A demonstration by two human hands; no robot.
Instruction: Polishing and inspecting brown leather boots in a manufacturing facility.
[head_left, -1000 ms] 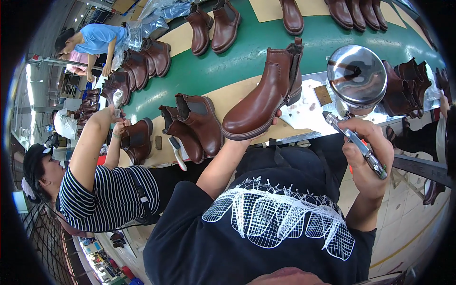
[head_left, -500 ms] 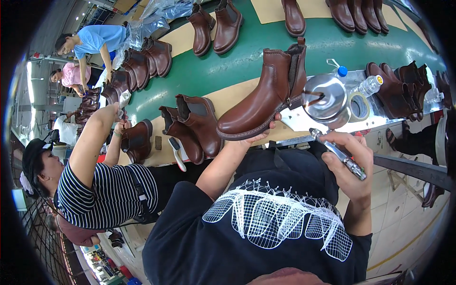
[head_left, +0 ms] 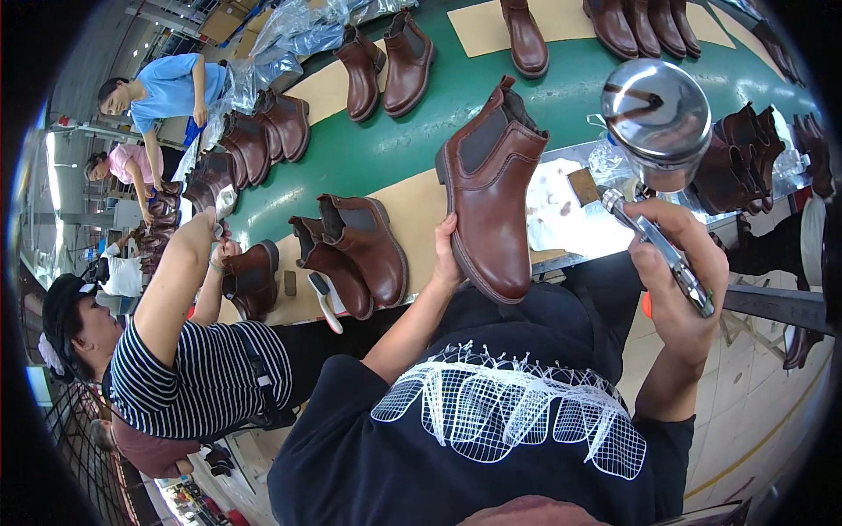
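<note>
A brown leather ankle boot (head_left: 495, 206) with dark elastic side panels is held up in front of me, its toe pointing down toward me. My left hand (head_left: 448, 254) is closed on its sole edge, the thumb showing at the side. On the right, my right hand (head_left: 680, 267) is wrapped round a metal spray gun (head_left: 656, 235) topped by a shiny round cup (head_left: 658, 110). The gun's nozzle faces the boot, with a gap between them. Beneath the gun, a small brown block (head_left: 582, 187) lies on a stained white sheet (head_left: 553, 215).
A pair of boots (head_left: 364, 245) and a white-handled brush (head_left: 325, 302) are to the left on the green table (head_left: 395, 149). More boots (head_left: 737, 167) stand at the right. Close on my left, a co-worker in a striped shirt (head_left: 202, 368) reaches over the table.
My left hand has turned the boot from toe-left to toe-down, its side swinging round. The spray gun in my right hand has moved right, with its cup higher in view.
</note>
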